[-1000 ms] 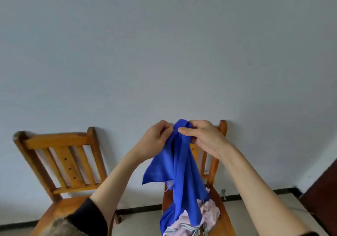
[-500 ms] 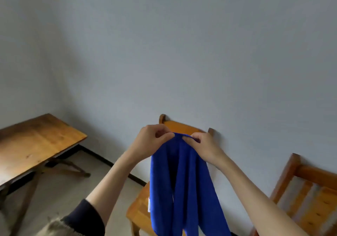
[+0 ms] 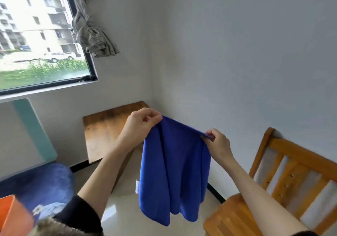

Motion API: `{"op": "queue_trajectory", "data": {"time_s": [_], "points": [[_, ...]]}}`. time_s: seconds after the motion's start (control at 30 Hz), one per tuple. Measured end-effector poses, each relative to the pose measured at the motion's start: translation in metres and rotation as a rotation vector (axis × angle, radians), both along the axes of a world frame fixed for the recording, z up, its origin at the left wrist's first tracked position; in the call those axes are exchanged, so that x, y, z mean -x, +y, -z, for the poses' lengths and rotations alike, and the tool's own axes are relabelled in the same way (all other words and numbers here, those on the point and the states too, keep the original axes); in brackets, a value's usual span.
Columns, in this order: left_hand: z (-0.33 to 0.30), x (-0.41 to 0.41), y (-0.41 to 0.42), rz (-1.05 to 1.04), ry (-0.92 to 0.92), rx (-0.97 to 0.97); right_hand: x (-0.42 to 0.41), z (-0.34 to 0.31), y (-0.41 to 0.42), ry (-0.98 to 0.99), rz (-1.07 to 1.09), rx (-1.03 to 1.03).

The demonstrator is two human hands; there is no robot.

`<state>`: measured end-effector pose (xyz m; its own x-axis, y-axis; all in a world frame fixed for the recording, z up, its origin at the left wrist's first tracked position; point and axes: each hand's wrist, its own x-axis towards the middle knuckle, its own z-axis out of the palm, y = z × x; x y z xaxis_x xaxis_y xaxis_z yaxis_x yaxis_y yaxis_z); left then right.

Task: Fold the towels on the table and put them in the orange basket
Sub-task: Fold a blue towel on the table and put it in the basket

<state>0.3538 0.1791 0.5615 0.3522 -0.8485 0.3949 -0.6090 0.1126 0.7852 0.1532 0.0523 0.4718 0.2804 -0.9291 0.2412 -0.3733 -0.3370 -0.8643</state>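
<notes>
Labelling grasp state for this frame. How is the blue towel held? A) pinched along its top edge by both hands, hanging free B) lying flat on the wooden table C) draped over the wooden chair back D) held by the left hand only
A: the left hand and right hand each pinch a top corner of the blue microfibre towel, which hangs in the air, touching neither the wooden table nor the wooden slatted chair.

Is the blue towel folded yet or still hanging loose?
Hanging loose, not neatly folded: the blue towel droops in soft pleats from its top edge, pinched by the left hand and right hand.
</notes>
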Motion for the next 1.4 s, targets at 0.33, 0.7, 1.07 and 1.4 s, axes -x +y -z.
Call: {"op": "queue_trajectory", "data": {"time_s": [0.33,0.7,1.07,1.4], "points": [[0.017,-0.159,-0.035,-0.451,-0.059,-0.002,-0.155,-0.002,-0.104,-0.023,-0.327,-0.067],[0.036,-0.275,-0.092,-0.702,-0.122,-0.041,-0.289,0.021,-0.221,0.235,-0.466,0.025],[0.118,-0.429,-0.166,-0.684,-0.097,-0.317,-0.419,0.043,-0.339,0.398,-0.453,0.224],[0.173,-0.539,-0.246,-0.629,-0.041,-0.577,-0.515,0.093,-0.421,0.486,-0.340,0.091]]}}
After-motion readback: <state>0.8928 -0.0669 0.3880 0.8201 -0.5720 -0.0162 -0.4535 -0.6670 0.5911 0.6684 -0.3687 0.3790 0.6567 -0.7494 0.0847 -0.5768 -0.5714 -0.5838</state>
